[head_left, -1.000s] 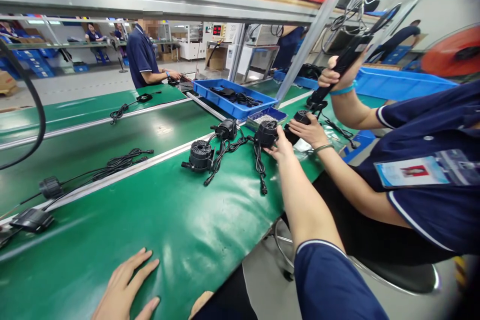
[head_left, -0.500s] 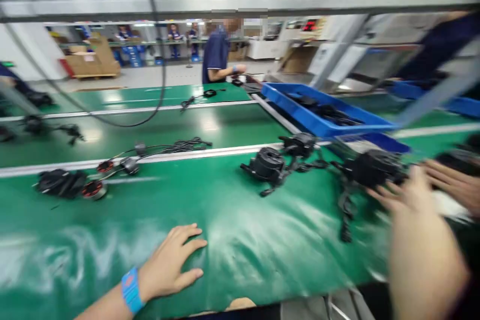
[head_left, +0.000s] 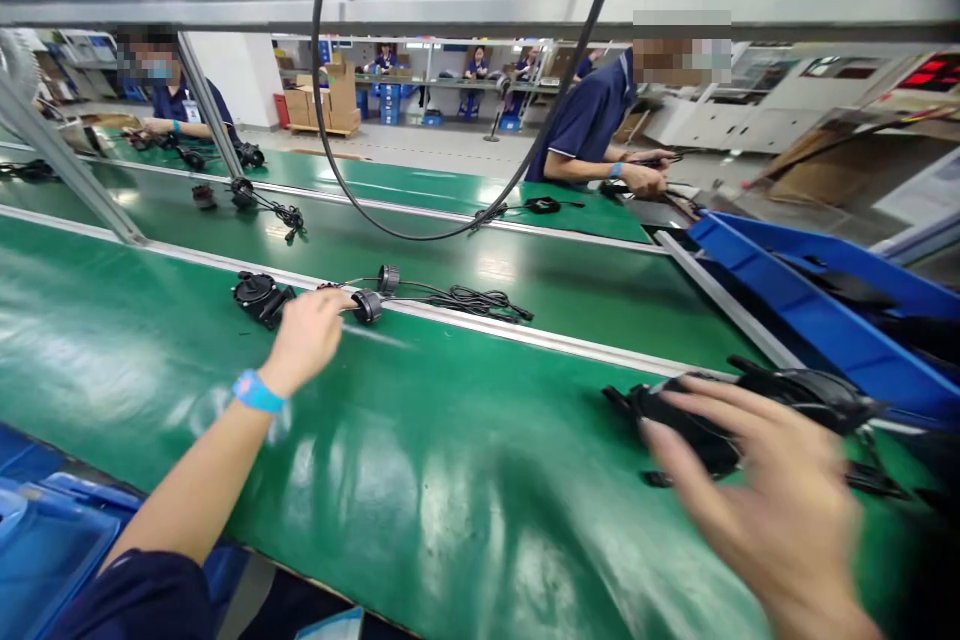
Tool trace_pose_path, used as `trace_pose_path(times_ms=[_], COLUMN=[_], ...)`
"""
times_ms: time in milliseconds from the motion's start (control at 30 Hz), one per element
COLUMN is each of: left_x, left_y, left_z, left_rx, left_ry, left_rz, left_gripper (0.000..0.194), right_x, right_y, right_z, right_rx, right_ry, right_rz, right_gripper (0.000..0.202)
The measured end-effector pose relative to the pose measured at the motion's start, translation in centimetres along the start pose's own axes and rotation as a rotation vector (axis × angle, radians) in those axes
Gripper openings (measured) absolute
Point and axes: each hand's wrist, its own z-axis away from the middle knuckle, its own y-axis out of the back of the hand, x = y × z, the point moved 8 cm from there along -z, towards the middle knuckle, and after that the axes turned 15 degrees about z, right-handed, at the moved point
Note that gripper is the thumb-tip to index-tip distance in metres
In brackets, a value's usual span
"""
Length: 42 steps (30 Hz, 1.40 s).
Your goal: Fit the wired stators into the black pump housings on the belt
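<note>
My left hand (head_left: 306,345), with a blue wristband, has its fingers curled down at a group of wired motor parts by the metal rail. Whatever lies under the fingers is hidden. A reddish wound part (head_left: 328,287) peeks out behind them, and a black ring (head_left: 367,306) sits just right of the fingertips. Left of that hand rests a round black motor housing (head_left: 259,296). Blurred, my right hand (head_left: 772,490) spreads its fingers over a black motor unit (head_left: 694,430) on the green mat. A second black unit (head_left: 814,395) with cables lies behind it.
A blue bin (head_left: 825,260) holding black parts stands at the right. Coiled black cable (head_left: 480,302) crosses the rail (head_left: 525,345). A cable loop (head_left: 420,238) hangs ahead. Two co-workers work across the bench; blue crates (head_left: 52,530) stand lower left.
The view has swung left. My left hand has gone from lying spread on the mat to the wired parts. My right hand is now over a black motor unit, fingers spread.
</note>
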Motion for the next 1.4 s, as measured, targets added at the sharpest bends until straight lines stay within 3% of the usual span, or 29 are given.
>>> trace_pose_path(times_ms=[33,67,167,233,333,400,500,600,733,900,1033,1133,1300,1400], left_x=[-3.3,-6.1,-11.3,-12.7,-13.0,-12.8,-12.6,-12.2,-10.2,-5.0,-0.6,1.5,2.4,2.1], left_y=[1.3,1.6,1.5,0.5,-1.3,-2.1,-1.9,-1.1,-0.9,-2.4,-3.0,-3.1,-3.5,-3.5], left_z=[-1.4,-2.4,-4.4,-5.1,-5.8,-6.0,-5.8,-4.9,-2.8,2.4,7.7,10.7,12.7,12.8], left_rx=[-0.005,-0.107,-0.291,-0.352,-0.409,-0.42,-0.404,-0.378,-0.339,-0.341,-0.331,-0.295,-0.252,-0.238], left_ry=[0.102,0.153,0.18,0.174,0.156,0.138,0.112,0.109,0.119,0.062,0.031,0.055,0.112,0.115], left_rz=[-0.137,-0.223,-0.264,-0.257,-0.263,-0.267,-0.263,-0.241,-0.197,-0.094,0.01,0.053,0.095,0.128], left_gripper=[0.041,0.046,0.064,0.071,0.072,0.068,0.057,0.046,0.033,0.032,0.029,0.026,0.023,0.025], right_x=[-2.0,-4.1,-9.6,-13.1,-17.7,-19.0,-18.2,-15.8,-12.7,-8.6,-5.4,-4.2,-4.0,-4.0], right_y=[-1.2,-2.9,-11.4,-17.8,-24.7,-27.6,-30.0,-30.5,-28.8,-24.9,-22.2,-21.0,-19.5,-18.4], right_z=[-0.5,-1.3,-4.7,-6.6,-8.7,-9.5,-10.1,-10.4,-10.4,-8.9,-6.2,-3.9,-1.7,-1.6], right_rx=[-0.039,-0.086,-0.301,-0.472,-0.572,-0.592,-0.606,-0.602,-0.541,-0.48,-0.496,-0.473,-0.381,-0.468], right_ry=[0.063,0.144,0.221,0.253,0.281,0.254,0.194,0.228,0.313,0.357,0.376,0.383,0.346,0.314], right_rz=[-0.037,-0.089,-0.14,-0.097,-0.074,-0.05,0.001,0.015,0.021,0.054,0.075,0.094,0.03,0.007], right_gripper=[0.031,0.034,0.043,0.049,0.057,0.049,0.044,0.038,0.038,0.031,0.039,0.037,0.028,0.039])
